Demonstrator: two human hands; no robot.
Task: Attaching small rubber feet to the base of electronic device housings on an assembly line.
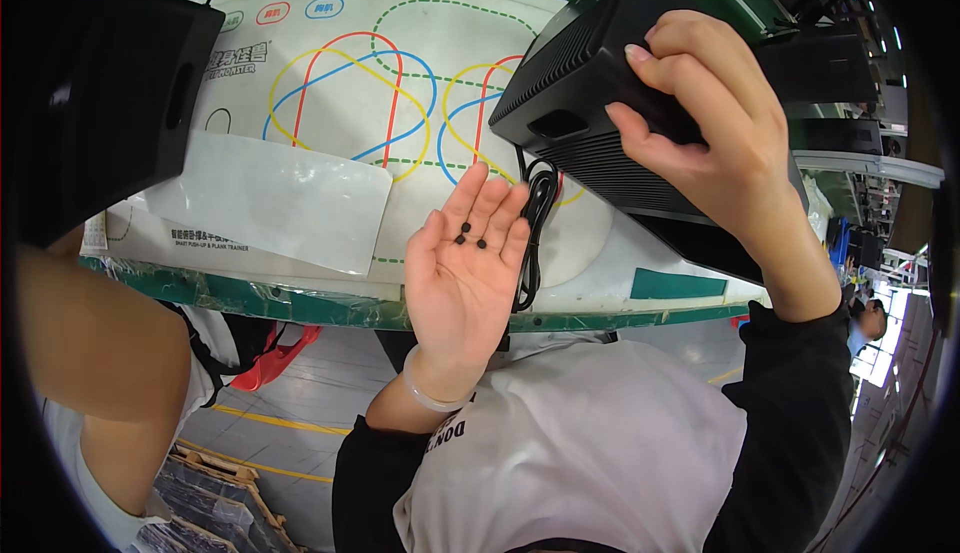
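My left hand (465,273) is palm up with its fingers stretched out and slightly bent. Three small round black pieces (466,227) rest loose at the base of its fingers; their exact kind is too small to tell. My right hand (735,118) reaches over a black box-shaped device (610,118) with ribbed sides and an oval recess. Its thumb and fingertips are apart near the device's upper face, with nothing visible between them. The device stands tilted in the view at the right of the table.
A coiled black cable (540,223) lies beside the device. A printed white sheet with coloured loops (330,78) covers the table, with a translucent sheet (290,198) on it. Another black device (150,83) is at the left, near a co-worker's arm (110,353). A wooden pallet (235,483) is on the floor.
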